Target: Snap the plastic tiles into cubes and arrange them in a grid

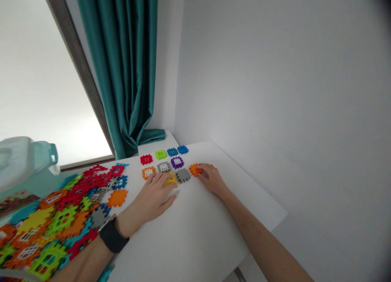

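The left hand (pixel 154 194) lies flat on a square yellow plastic waffle tile (pixel 170 179), fingers spread. The right hand (pixel 212 179) pinches a square orange plastic waffle tile (pixel 194 169) — I think — beside the gray tile (pixel 183 175). Row-laying looks underway; next, line the edges up carefully.

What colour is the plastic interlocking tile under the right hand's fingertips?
Orange; the plastic interlocking tile at the right hand shows in the head view.

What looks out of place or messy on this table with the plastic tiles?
Nothing looks damaged or spilled. The small tiles near the hands sit in tidy rows, with the left hand on a yellow tile and the right hand on an orange tile. The loose pile of tiles at the left is jumbled and overlapping.
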The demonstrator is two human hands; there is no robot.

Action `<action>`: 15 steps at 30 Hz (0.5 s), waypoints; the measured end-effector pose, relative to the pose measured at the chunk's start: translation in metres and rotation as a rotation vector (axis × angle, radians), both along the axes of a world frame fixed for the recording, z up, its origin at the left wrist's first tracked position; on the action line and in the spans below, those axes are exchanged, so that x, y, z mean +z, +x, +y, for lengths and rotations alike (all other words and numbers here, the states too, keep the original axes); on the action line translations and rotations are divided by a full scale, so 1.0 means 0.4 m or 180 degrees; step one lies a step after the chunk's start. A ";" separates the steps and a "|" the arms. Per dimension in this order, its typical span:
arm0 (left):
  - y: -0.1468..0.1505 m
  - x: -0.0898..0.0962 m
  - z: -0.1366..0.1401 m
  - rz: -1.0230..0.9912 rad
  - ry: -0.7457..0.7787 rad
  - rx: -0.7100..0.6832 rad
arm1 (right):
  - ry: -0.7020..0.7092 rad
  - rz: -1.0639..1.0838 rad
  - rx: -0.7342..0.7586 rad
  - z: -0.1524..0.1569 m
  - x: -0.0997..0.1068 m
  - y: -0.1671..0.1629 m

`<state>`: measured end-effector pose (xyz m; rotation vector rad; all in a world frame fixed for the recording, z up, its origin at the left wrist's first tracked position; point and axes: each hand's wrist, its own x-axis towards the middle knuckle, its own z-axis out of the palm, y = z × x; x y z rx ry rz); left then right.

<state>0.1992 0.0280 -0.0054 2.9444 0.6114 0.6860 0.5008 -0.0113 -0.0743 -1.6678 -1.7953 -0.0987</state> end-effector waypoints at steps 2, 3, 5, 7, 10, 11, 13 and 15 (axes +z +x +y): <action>0.000 -0.001 0.001 -0.0018 0.0002 -0.0004 | 0.0002 -0.0002 -0.0008 0.000 -0.001 -0.001; 0.000 -0.001 0.001 -0.0029 -0.0001 -0.0009 | 0.0006 -0.0002 -0.0013 0.000 -0.002 -0.001; 0.000 0.001 0.000 -0.0037 -0.0010 -0.0013 | 0.0025 0.0002 -0.0029 0.000 -0.003 -0.002; -0.001 0.005 -0.001 -0.0024 -0.0015 -0.0010 | 0.0065 0.0010 -0.0052 0.000 -0.004 -0.002; -0.003 0.012 -0.004 -0.0010 -0.0012 -0.0004 | 0.0154 0.0024 -0.0086 -0.008 0.002 -0.006; -0.004 0.015 -0.004 -0.0021 -0.0011 -0.0006 | 0.0188 0.0021 -0.0086 -0.013 0.006 -0.010; -0.006 0.020 -0.004 -0.0046 -0.0023 -0.0010 | 0.0277 -0.0031 -0.0037 -0.025 0.018 -0.024; -0.010 0.026 -0.002 -0.0052 -0.0034 -0.0011 | 0.0415 -0.0175 0.0111 -0.037 0.033 -0.047</action>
